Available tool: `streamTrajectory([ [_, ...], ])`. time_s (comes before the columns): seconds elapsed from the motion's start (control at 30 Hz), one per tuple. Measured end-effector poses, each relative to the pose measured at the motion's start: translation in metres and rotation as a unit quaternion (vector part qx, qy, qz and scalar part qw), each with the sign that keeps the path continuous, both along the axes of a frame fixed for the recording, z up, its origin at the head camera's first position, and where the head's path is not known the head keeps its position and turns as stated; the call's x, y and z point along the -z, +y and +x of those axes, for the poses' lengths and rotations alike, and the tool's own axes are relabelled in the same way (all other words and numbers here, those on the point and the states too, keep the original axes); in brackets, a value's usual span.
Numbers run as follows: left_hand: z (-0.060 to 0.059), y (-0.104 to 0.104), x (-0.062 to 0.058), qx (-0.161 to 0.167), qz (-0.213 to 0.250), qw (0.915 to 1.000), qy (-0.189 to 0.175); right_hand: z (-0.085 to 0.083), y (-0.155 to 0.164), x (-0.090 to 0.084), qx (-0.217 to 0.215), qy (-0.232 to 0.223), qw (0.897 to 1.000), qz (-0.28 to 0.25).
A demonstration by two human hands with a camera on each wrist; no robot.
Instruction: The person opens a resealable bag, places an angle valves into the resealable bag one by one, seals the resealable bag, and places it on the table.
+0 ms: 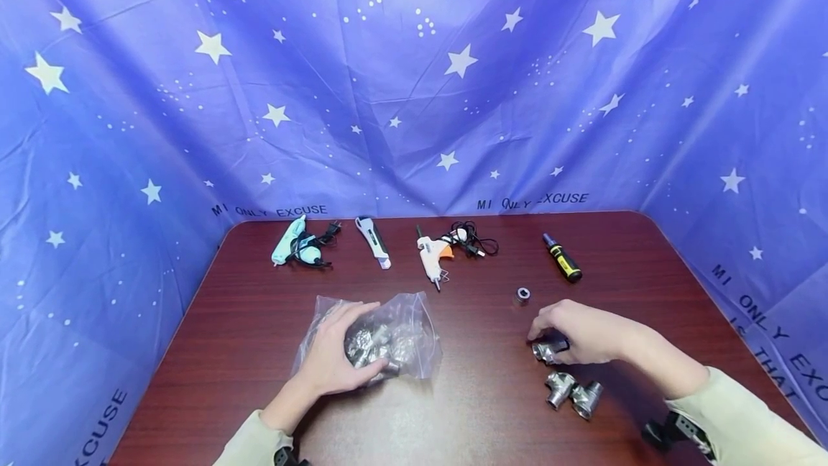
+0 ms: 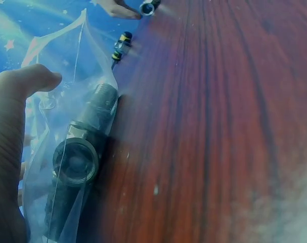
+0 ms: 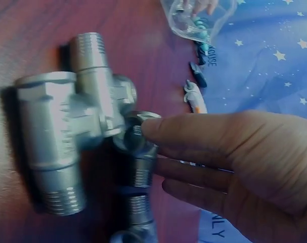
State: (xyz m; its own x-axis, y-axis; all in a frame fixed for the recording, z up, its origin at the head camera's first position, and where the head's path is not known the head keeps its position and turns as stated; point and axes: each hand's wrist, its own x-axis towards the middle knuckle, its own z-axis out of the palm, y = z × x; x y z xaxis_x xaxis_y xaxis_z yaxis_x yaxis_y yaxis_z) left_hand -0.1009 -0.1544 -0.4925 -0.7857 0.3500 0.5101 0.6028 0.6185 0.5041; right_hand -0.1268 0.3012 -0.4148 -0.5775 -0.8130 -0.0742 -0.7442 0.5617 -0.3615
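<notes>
A clear plastic bag of metal pipe fittings lies at the middle of the dark red table. My left hand lies on it, fingers curled round the fittings through the plastic. In the left wrist view my thumb stands beside a bagged threaded fitting. My right hand grips a silver fitting on the table at the right. In the right wrist view my fingers lie on that fitting. Close beside it stands a larger tee fitting.
Two loose fittings lie just in front of my right hand, a small metal ring behind it. Along the back edge lie a teal glue gun, a white tool, a white glue gun and a yellow-black screwdriver.
</notes>
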Motion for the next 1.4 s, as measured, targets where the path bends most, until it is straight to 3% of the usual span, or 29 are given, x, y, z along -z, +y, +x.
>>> streamTrajectory([
  [0.23, -0.001, 0.000, 0.001, 0.001, -0.002, 1.0000, -0.004, 0.001, -0.001, 0.005, 0.009, -0.002, 1.000, 0.017],
  [0.53, -0.001, 0.001, 0.003, 0.006, 0.000, 0.9999, -0.015, -0.011, -0.017, 0.000, 0.008, 0.042, 0.999, -0.034],
  [0.8, 0.000, 0.001, 0.003, 0.003, -0.003, 0.9999, -0.015, -0.017, -0.067, -0.002, 0.049, 0.036, 0.994, -0.095],
  [1.03, 0.001, 0.000, 0.002, -0.004, -0.006, 0.9997, -0.021, -0.019, -0.123, 0.010, 0.056, 0.025, 0.986, -0.157],
  [1.4, 0.001, 0.000, 0.001, -0.007, -0.008, 0.9999, -0.012, -0.011, -0.191, 0.031, 0.079, 0.092, 0.974, -0.189],
])
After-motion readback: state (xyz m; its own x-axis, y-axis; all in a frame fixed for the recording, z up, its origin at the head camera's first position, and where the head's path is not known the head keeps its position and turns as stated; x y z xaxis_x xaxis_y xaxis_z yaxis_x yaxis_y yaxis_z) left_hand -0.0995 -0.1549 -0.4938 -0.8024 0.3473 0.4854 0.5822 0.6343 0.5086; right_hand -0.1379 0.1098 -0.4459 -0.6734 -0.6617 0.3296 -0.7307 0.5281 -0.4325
